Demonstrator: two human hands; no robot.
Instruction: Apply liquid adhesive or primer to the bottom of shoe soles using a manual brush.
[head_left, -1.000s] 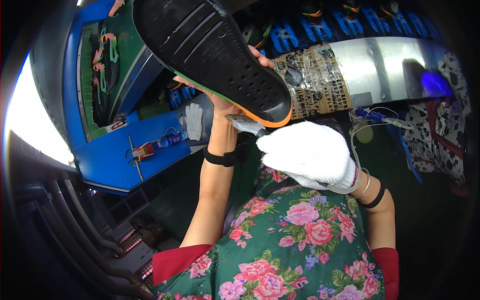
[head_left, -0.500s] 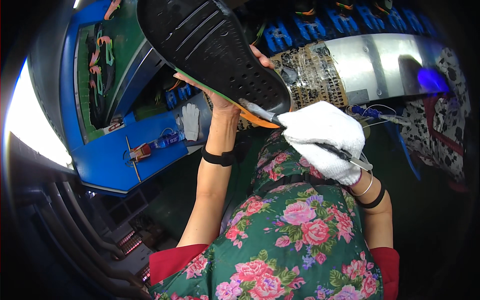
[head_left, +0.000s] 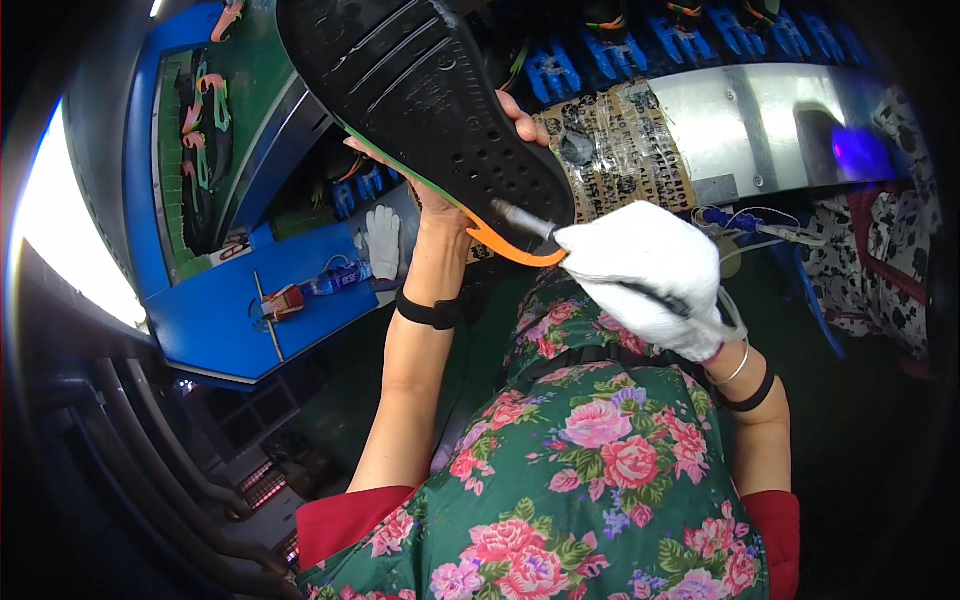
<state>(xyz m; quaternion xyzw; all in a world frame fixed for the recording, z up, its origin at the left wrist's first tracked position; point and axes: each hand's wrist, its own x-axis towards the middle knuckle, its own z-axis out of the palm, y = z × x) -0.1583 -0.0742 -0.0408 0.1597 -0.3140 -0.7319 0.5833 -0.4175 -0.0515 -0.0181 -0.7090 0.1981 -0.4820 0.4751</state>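
My bare left hand (head_left: 438, 205) grips a large black shoe sole piece (head_left: 425, 110) from beneath, its fingers curled over the right edge. Slots cross the wide end of the piece, and small round holes dot the narrower end nearest me. Along its lower left side runs a green to orange rim (head_left: 515, 250). My right hand (head_left: 645, 275), in a white knit glove, is closed round a slim brush (head_left: 527, 220). The bristles are at the holed end, over the black surface; whether they touch it I cannot tell. A thin pale tube runs from the gloved hand past the wrist.
On the left, a blue table (head_left: 220, 325) bears a white glove (head_left: 382, 243), a bottle (head_left: 340, 278) and a stick. A curved metal ledge (head_left: 760, 120), partly covered with printed tape, crosses the upper right. Blue racks (head_left: 620, 55) stand behind it. Patterned cloth (head_left: 850, 265) hangs at right.
The brush tip has shifted slightly up and left over the holed end. The sole piece has tilted a little, showing more of its orange rim. Both hands keep their hold.
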